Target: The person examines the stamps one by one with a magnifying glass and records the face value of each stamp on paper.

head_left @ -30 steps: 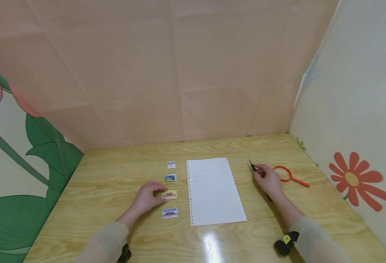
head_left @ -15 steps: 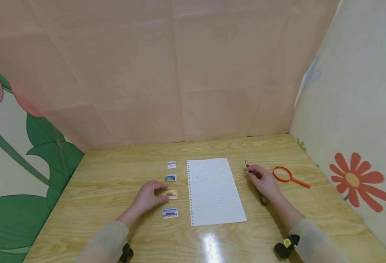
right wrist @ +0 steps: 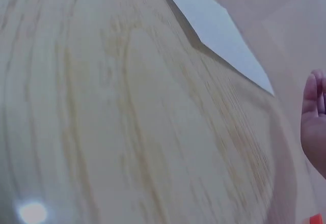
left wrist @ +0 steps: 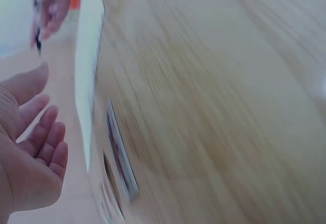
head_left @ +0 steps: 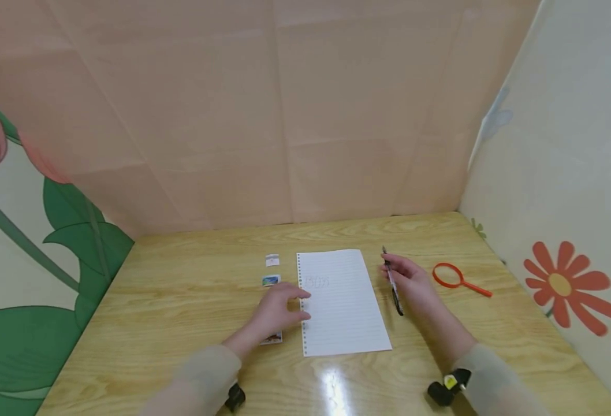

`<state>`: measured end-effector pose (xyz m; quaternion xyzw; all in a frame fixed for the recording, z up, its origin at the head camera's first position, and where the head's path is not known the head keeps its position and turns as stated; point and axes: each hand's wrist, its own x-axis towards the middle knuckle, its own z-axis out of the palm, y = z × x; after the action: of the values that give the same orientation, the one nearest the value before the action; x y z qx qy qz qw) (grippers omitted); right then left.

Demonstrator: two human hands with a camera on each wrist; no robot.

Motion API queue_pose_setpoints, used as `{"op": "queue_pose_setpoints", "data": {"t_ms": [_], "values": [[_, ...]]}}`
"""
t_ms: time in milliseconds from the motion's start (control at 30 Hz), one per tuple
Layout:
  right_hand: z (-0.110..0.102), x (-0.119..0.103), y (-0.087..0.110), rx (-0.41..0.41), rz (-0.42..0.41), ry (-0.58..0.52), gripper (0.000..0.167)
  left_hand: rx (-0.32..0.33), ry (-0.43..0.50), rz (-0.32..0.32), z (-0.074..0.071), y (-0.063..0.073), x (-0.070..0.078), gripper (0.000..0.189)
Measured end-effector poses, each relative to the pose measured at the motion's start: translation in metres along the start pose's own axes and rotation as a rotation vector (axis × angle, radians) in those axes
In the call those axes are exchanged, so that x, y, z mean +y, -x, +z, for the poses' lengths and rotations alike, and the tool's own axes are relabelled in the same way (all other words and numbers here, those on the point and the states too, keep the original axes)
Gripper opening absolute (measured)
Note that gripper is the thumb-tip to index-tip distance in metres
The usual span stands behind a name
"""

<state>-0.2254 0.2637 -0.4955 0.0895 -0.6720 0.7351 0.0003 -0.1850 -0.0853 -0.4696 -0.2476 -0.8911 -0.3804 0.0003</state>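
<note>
My right hand (head_left: 410, 284) holds a black-and-clear pen (head_left: 391, 286) between thumb and fingers, just right of the lined, punched sheet of paper (head_left: 344, 312). The pen's tip points away from me. Over the sheet's left edge hovers my left hand (head_left: 279, 306), thumb and fingers apart with nothing between them; whether it touches the paper cannot be told. Small stamps lie in a column left of the sheet: a pale one (head_left: 272, 260), a blue-green one (head_left: 271, 281), and the nearest (head_left: 272, 338), partly covered by the left hand. A yellow stamp is hidden in the head view.
A red magnifying glass (head_left: 461, 279) lies right of my right hand. Faint pencil-like writing shows at the sheet's upper left. The wooden table (head_left: 191, 289) meets a pink cloth (head_left: 207, 144) at the back and a flowered wall covering (head_left: 570, 173) at the right.
My left hand has moved right, from beside the yellow stamp to the paper's edge. My right hand has shifted slightly left with the pen, which has turned more upright in view.
</note>
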Motion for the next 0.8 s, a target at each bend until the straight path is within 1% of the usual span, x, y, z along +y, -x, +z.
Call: {"op": "queue_pose_setpoints", "data": {"t_ms": [67, 133, 233, 300, 400, 500, 633, 800], "values": [[0.005, 0.000, 0.000, -0.016, -0.039, 0.019, 0.043, -0.008, 0.006, 0.020, 0.007, -0.005, 0.006, 0.036], [0.009, -0.001, -0.001, -0.011, -0.064, 0.075, 0.042, -0.007, -0.002, 0.050, 0.014, -0.009, 0.011, 0.037], [0.016, -0.001, -0.002, 0.006, -0.081, 0.125, 0.040, -0.020, -0.033, 0.085, 0.023, -0.014, 0.019, 0.040], [0.020, 0.000, -0.004, 0.013, -0.080, 0.131, 0.039, -0.037, -0.064, 0.092, 0.028, -0.018, 0.024, 0.044], [0.024, 0.001, -0.007, 0.023, -0.055, 0.128, 0.040, -0.068, -0.114, 0.077, 0.035, -0.022, 0.031, 0.049], [0.028, 0.002, -0.010, 0.029, -0.021, 0.131, 0.043, -0.080, -0.167, 0.077, 0.041, -0.025, 0.034, 0.053], [0.035, 0.002, -0.014, 0.029, -0.008, 0.171, 0.044, -0.071, -0.229, 0.081, 0.047, -0.029, 0.033, 0.056], [0.040, 0.003, -0.018, 0.016, -0.009, 0.240, 0.038, -0.083, -0.285, 0.046, 0.052, -0.031, 0.031, 0.058]]}}
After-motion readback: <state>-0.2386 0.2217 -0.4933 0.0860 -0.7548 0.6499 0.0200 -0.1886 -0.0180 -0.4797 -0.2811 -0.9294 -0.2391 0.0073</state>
